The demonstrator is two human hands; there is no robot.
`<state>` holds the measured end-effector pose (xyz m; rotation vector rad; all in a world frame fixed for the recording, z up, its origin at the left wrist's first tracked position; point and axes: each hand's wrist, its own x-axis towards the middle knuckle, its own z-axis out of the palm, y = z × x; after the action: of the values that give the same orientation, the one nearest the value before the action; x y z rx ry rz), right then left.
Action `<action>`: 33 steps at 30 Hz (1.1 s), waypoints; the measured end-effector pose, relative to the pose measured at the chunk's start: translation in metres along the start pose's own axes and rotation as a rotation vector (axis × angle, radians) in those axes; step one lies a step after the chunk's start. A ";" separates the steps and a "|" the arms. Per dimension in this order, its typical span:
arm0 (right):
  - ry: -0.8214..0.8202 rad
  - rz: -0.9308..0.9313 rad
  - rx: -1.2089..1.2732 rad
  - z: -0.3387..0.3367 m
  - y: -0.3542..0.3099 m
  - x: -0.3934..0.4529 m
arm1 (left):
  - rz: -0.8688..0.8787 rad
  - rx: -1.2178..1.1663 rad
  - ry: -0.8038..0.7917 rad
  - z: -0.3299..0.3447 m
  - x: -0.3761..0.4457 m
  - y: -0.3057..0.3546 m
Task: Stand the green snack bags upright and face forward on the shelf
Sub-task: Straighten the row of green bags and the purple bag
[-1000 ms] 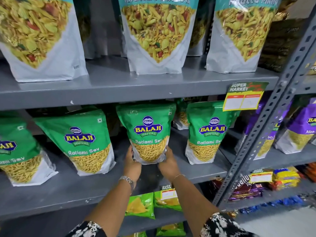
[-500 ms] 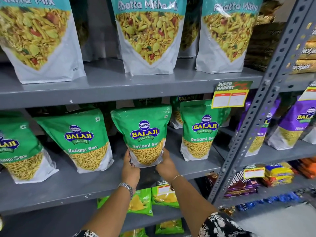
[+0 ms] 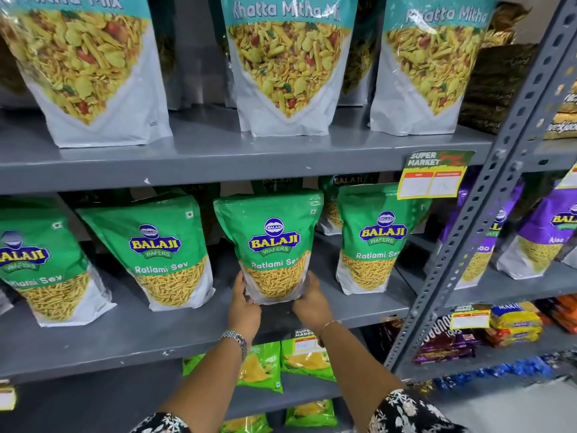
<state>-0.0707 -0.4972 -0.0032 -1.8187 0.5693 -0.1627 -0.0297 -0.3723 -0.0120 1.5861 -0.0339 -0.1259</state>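
The left hand (image 3: 244,303) and right hand (image 3: 312,303) squeeze the bottom corners of the bag (image 3: 271,245), which stands tall right above them.

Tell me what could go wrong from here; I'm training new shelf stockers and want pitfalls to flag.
Both hands, left hand and right hand, grip only the bottom corners of the held green bag; its tall top could flop forward or back on release. The neighbouring bag on its left leans, so a nudge may tip it further. The bag sits near the front edge of the shelf and might slide off.
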 end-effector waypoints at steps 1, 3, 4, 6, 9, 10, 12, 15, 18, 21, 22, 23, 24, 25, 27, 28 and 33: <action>0.096 0.039 0.039 0.004 0.001 -0.003 | -0.017 0.011 0.036 -0.004 -0.002 0.001; 0.255 0.129 0.096 0.014 0.000 -0.016 | -0.076 -0.007 0.132 -0.018 -0.005 -0.001; 0.262 0.145 0.088 0.023 -0.001 -0.025 | -0.102 -0.044 0.182 -0.029 -0.006 -0.003; 0.162 0.092 -0.014 0.047 -0.003 -0.040 | -0.150 -0.108 0.265 -0.056 -0.010 -0.006; -0.030 -0.102 -0.129 0.093 -0.014 -0.049 | -0.192 -0.105 0.384 -0.102 -0.018 -0.007; -0.088 -0.156 -0.157 0.105 -0.022 -0.050 | -0.197 -0.102 0.422 -0.117 -0.018 -0.004; -0.174 -0.226 -0.210 0.124 -0.044 -0.053 | -0.194 -0.066 0.459 -0.145 -0.014 0.002; -0.215 -0.240 -0.161 0.147 -0.069 -0.046 | -0.166 0.114 0.419 -0.184 0.003 0.016; -0.225 -0.091 -0.154 0.166 -0.076 -0.030 | -0.151 0.254 0.312 -0.207 0.020 0.028; -0.224 0.004 -0.120 0.170 -0.074 -0.017 | -0.172 0.211 0.213 -0.215 0.038 0.027; -0.248 0.003 -0.105 0.171 -0.072 -0.015 | -0.186 0.187 0.192 -0.216 0.041 0.025; -0.270 -0.004 -0.093 0.172 -0.071 -0.013 | -0.197 0.161 0.177 -0.217 0.044 0.023; -0.282 -0.019 -0.090 0.173 -0.069 -0.013 | -0.206 0.143 0.164 -0.216 0.046 0.022; -0.283 -0.034 -0.086 0.175 -0.068 -0.014 | -0.213 0.119 0.150 -0.215 0.047 0.020; -0.253 -0.055 -0.068 0.180 -0.066 -0.014 | -0.196 0.072 0.110 -0.212 0.048 0.013; -0.241 -0.060 -0.071 0.181 -0.065 -0.015 | -0.188 0.050 0.095 -0.209 0.047 0.010; -0.228 -0.067 -0.023 0.189 -0.058 -0.017 | -0.142 0.021 0.122 -0.203 0.035 0.008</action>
<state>0.0047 -0.3135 -0.0079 -1.8493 0.3507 0.0071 0.0265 -0.1744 -0.0027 1.6139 0.1738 -0.1396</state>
